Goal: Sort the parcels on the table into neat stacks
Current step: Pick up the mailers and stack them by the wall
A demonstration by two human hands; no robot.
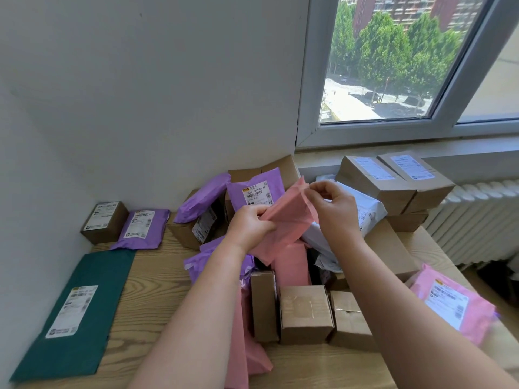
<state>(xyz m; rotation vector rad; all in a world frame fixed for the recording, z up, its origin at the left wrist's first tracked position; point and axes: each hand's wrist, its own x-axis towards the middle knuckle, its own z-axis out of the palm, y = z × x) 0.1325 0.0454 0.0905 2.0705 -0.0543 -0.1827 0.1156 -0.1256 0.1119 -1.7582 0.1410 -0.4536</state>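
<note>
A pink mailer bag (289, 217) is lifted above the heap in the middle of the wooden table (146, 293). My left hand (250, 226) pinches its lower left edge and my right hand (334, 206) pinches its upper right corner. Under it lie purple bags (202, 200), more pink bags (292, 265), white bags (365, 209) and brown cardboard boxes (304, 313). Set apart at the left are a green mailer (75, 307), a purple bag (141, 228) and a small brown box (105, 221).
A pink bag (452, 304) lies at the table's right edge. Two long brown boxes (393, 181) are stacked at the back right under the window sill. A white radiator (477, 220) stands to the right. A white wall closes the left and back.
</note>
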